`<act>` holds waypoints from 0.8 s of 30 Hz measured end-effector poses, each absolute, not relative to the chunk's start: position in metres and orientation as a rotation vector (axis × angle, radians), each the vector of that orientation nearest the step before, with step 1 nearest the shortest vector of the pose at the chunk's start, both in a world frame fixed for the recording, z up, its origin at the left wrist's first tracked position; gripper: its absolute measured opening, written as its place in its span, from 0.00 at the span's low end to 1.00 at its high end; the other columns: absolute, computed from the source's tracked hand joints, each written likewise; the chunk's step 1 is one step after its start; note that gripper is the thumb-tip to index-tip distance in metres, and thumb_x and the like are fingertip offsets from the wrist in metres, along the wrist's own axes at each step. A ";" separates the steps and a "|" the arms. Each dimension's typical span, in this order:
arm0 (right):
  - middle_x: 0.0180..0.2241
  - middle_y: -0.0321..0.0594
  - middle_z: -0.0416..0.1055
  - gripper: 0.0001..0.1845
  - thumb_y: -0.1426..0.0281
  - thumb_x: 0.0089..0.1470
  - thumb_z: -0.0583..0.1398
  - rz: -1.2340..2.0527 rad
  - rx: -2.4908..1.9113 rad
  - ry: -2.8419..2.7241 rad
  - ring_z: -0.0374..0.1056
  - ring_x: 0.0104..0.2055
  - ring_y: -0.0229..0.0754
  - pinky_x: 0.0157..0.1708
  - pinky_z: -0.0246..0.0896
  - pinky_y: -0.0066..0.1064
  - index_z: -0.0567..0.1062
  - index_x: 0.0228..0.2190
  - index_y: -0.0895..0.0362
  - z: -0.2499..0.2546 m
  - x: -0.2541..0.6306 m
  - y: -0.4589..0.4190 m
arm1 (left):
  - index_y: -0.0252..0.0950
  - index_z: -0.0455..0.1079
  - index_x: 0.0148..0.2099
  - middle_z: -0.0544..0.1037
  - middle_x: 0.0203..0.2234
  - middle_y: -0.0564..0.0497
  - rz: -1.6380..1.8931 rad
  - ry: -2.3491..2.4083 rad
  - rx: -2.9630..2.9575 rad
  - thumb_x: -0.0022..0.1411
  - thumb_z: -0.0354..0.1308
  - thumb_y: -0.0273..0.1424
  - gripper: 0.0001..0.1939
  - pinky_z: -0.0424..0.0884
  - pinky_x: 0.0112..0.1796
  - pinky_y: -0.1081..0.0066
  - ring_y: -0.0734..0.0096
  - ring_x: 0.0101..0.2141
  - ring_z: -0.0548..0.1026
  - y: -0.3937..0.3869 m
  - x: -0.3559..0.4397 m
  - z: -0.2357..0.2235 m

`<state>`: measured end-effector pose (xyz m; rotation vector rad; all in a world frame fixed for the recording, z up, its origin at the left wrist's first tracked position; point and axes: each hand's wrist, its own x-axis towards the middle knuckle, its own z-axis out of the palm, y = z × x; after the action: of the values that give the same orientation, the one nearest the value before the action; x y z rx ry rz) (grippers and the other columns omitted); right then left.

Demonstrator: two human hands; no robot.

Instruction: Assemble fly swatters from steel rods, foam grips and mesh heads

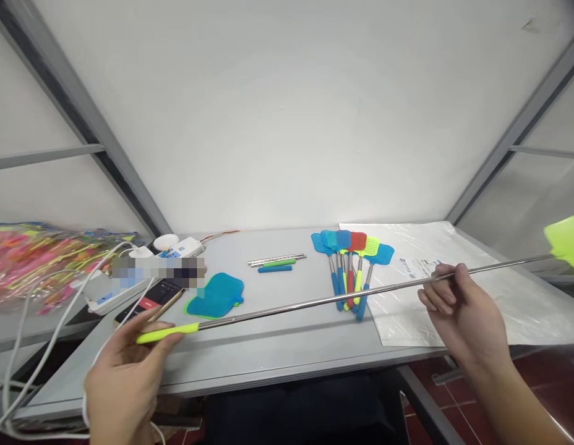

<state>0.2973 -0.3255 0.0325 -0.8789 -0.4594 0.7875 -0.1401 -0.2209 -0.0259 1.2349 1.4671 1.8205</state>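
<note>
I hold an extended telescopic fly swatter (315,303) across the grey table (287,346). My left hand (124,377) pinches its yellow-green grip at the lower left. My right hand (463,309) is closed around the metal rod further along. The yellow-green swatter head (568,242) sticks out at the far right edge. Behind the rod lies a bunch of collapsed swatters (352,262) with blue, red and yellow heads.
Loose blue swatter heads (217,295) lie left of centre. Metal rods with a green and a blue grip (275,262) rest further back. A power strip, white cables and a phone (148,296) crowd the left. Clear plastic bags (454,272) cover the right. Colourful packaged swatters (31,259) lie far left.
</note>
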 end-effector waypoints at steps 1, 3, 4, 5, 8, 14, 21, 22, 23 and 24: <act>0.17 0.28 0.48 0.13 0.61 0.60 0.59 0.790 -0.873 -0.453 0.41 0.19 0.31 0.21 0.48 0.24 0.74 0.31 0.58 0.032 0.298 -0.326 | 0.39 0.75 0.48 0.78 0.26 0.57 1.921 1.382 1.120 0.36 0.77 0.32 0.33 0.75 0.34 0.79 0.75 0.29 0.74 -0.217 -0.141 -0.026; 0.17 0.27 0.48 0.12 0.62 0.60 0.60 0.792 -0.859 -0.441 0.40 0.19 0.31 0.21 0.47 0.23 0.73 0.30 0.57 0.030 0.298 -0.325 | 0.40 0.73 0.50 0.76 0.23 0.58 2.011 1.273 0.921 0.36 0.77 0.29 0.35 0.76 0.35 0.77 0.77 0.28 0.73 -0.211 -0.143 -0.027; 0.17 0.27 0.47 0.11 0.63 0.60 0.60 0.793 -0.853 -0.440 0.40 0.19 0.31 0.20 0.47 0.23 0.73 0.30 0.57 0.028 0.298 -0.324 | 0.40 0.73 0.51 0.75 0.22 0.59 2.022 1.258 0.844 0.39 0.76 0.30 0.34 0.77 0.35 0.76 0.77 0.27 0.73 -0.209 -0.144 -0.026; 0.17 0.27 0.47 0.11 0.63 0.59 0.60 0.798 -0.854 -0.444 0.40 0.19 0.30 0.20 0.47 0.23 0.73 0.29 0.57 0.027 0.297 -0.323 | 0.41 0.72 0.50 0.73 0.22 0.59 2.024 1.257 0.785 0.43 0.75 0.31 0.30 0.77 0.35 0.74 0.78 0.27 0.73 -0.209 -0.144 -0.026; 0.18 0.28 0.49 0.11 0.62 0.59 0.61 0.817 -0.887 -0.474 0.43 0.20 0.30 0.21 0.47 0.24 0.74 0.29 0.57 0.023 0.292 -0.321 | 0.39 0.72 0.45 0.73 0.26 0.58 2.010 1.267 0.705 0.59 0.65 0.35 0.13 0.78 0.37 0.74 0.79 0.28 0.73 -0.210 -0.144 -0.022; 0.20 0.31 0.54 0.14 0.59 0.59 0.59 0.742 -0.856 -0.415 0.49 0.22 0.33 0.22 0.50 0.28 0.76 0.29 0.57 0.023 0.300 -0.320 | 0.38 0.69 0.38 0.69 0.26 0.58 2.090 1.249 0.594 0.68 0.54 0.37 0.09 0.76 0.39 0.75 0.80 0.28 0.69 -0.215 -0.144 -0.011; 0.26 0.36 0.61 0.13 0.67 0.58 0.58 0.681 -0.802 -0.246 0.60 0.27 0.37 0.28 0.59 0.38 0.73 0.22 0.54 0.020 0.325 -0.320 | 0.40 0.66 0.40 0.66 0.25 0.59 2.155 1.292 0.602 0.69 0.50 0.41 0.11 0.75 0.39 0.72 0.78 0.27 0.69 -0.221 -0.142 -0.012; 0.25 0.37 0.62 0.13 0.67 0.57 0.58 0.677 -0.796 -0.229 0.61 0.28 0.37 0.29 0.60 0.38 0.73 0.22 0.54 0.018 0.323 -0.318 | 0.40 0.66 0.40 0.66 0.25 0.59 2.162 1.275 0.605 0.69 0.51 0.42 0.11 0.75 0.39 0.72 0.78 0.27 0.69 -0.222 -0.139 -0.015; 0.25 0.37 0.63 0.11 0.68 0.56 0.58 0.677 -0.787 -0.221 0.62 0.29 0.38 0.30 0.61 0.38 0.74 0.22 0.54 0.016 0.319 -0.316 | 0.40 0.66 0.40 0.66 0.25 0.60 2.166 1.250 0.607 0.68 0.53 0.42 0.11 0.75 0.40 0.73 0.79 0.27 0.69 -0.222 -0.136 -0.017; 0.25 0.36 0.64 0.10 0.69 0.55 0.58 0.673 -0.779 -0.220 0.63 0.29 0.38 0.31 0.63 0.37 0.74 0.23 0.54 0.014 0.313 -0.313 | 0.40 0.66 0.40 0.67 0.26 0.59 2.163 1.210 0.612 0.66 0.56 0.42 0.11 0.75 0.40 0.73 0.79 0.28 0.70 -0.222 -0.131 -0.020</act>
<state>0.3127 -0.3126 0.0139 -0.7793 -0.2201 0.6735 -0.1305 -0.2224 -0.0203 0.6124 1.2104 2.1632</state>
